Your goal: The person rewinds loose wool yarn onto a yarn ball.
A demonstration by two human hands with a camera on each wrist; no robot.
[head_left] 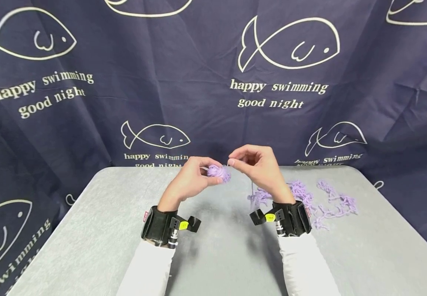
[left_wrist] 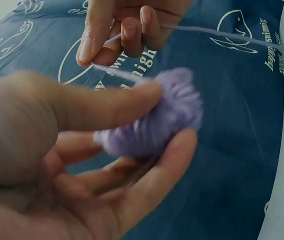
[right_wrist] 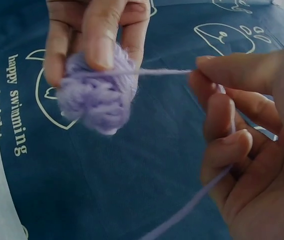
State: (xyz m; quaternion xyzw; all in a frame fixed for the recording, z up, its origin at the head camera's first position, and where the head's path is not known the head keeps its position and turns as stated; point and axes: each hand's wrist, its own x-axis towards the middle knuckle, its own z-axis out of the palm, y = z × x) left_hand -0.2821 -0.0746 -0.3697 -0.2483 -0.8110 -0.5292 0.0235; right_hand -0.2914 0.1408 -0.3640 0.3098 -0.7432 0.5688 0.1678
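Note:
A small ball of lilac yarn [head_left: 219, 173] is held up over the far part of the table, pinched between thumb and fingers of my left hand [head_left: 193, 179]. In the left wrist view the wound strands of the yarn ball [left_wrist: 167, 120] show between the thumb and fingertips. My right hand [head_left: 259, 166] is just to the right, pinching the yarn strand [right_wrist: 164, 72] between thumb and index finger. That strand runs taut from the ball to the pinch. It passes on through the curled fingers and trails down toward the loose yarn.
A tangled heap of loose lilac yarn [head_left: 300, 195] lies on the grey table [head_left: 221, 255], partly hidden behind the right wrist, with more strands [head_left: 341, 203] spread to its right. Behind the table's far edge hangs a dark blue curtain [head_left: 206, 82] with white fish drawings and lettering.

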